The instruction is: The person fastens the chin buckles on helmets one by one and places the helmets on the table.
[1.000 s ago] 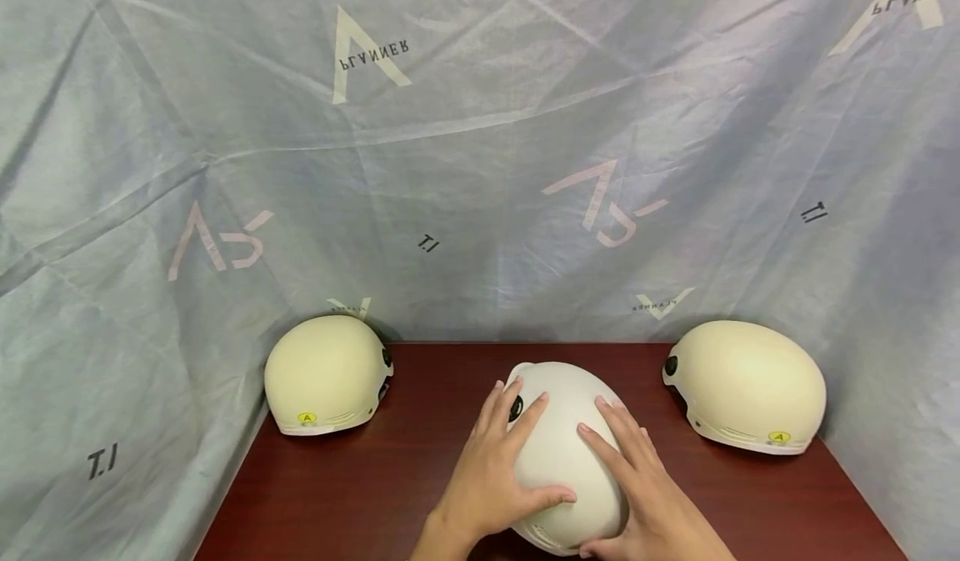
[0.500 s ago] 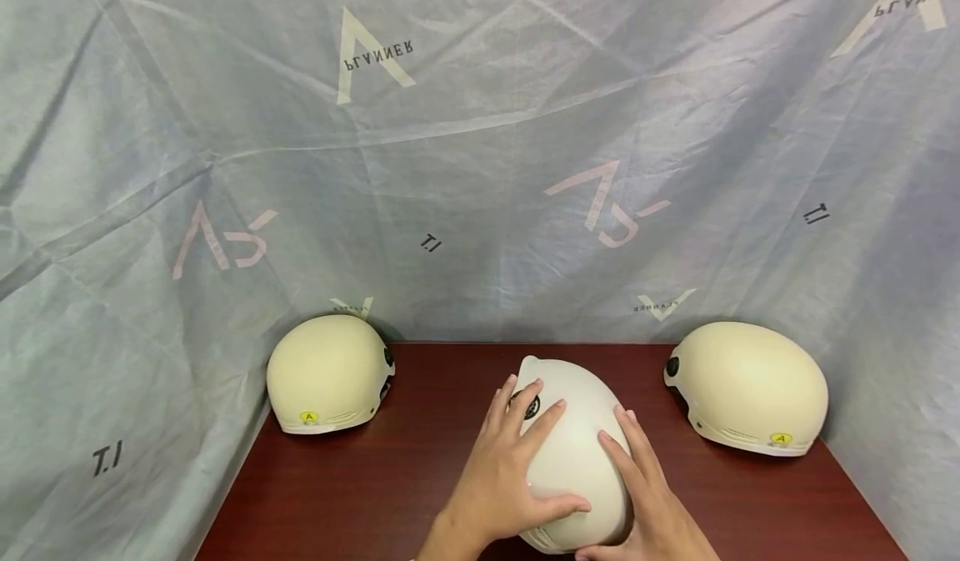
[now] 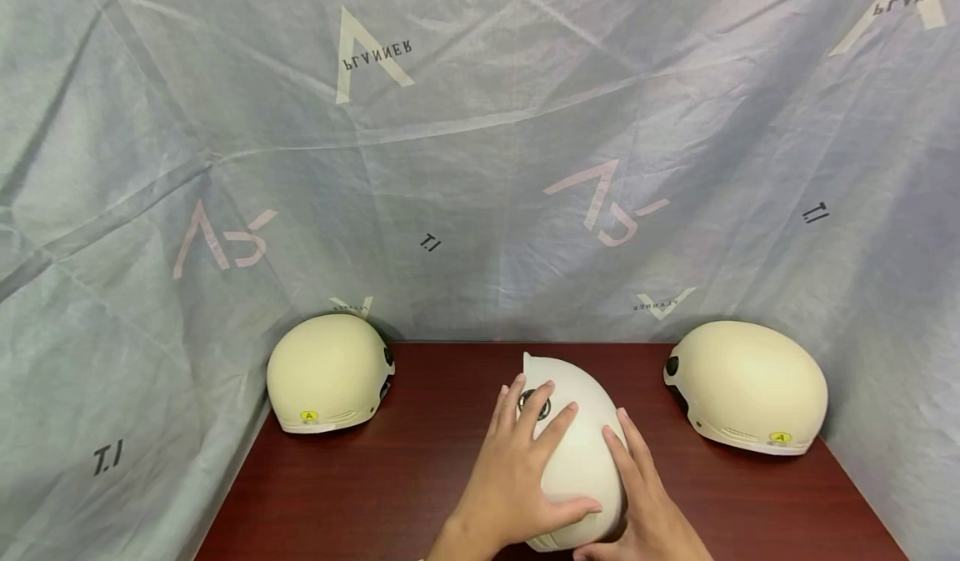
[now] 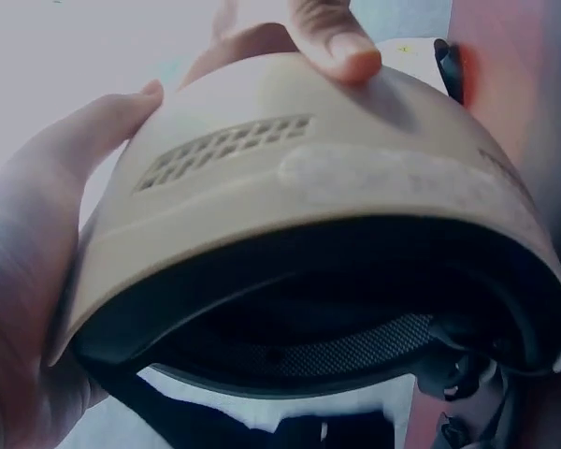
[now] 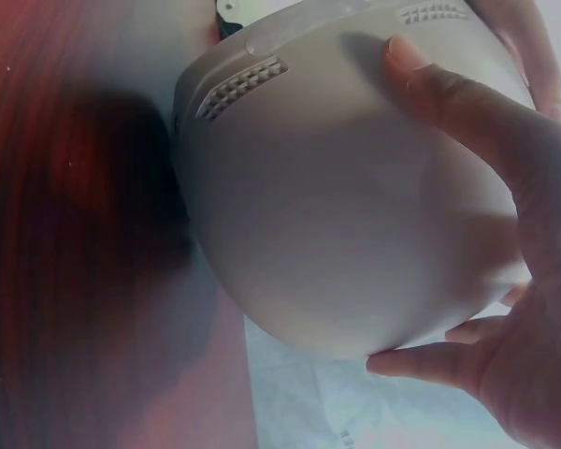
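Observation:
A cream half helmet (image 3: pixel 581 465) is held between both hands at the front middle of the table, tilted on its side toward the right. The left hand (image 3: pixel 517 478) grips its left side with spread fingers, near a round black vent (image 3: pixel 536 404). On the right side, the right hand (image 3: pixel 648 498) holds the shell, fingers along it and thumb low. The left wrist view shows the helmet's dark inner lining (image 4: pixel 299 290) and a black strap (image 4: pixel 164 412). A grid-like vent (image 5: pixel 243 86) shows near its rim in the right wrist view.
Two more cream helmets with yellow "A" stickers sit on the dark red table (image 3: pixel 337 494): the left helmet (image 3: pixel 326 369) at the back left, the right helmet (image 3: pixel 750 382) at the back right. A grey printed cloth (image 3: pixel 480 169) encloses the back and sides.
The held helmet has shifted slightly right and tilted further over to the right, showing more of its black vent. Both hands have moved with it. The other two helmets stay put.

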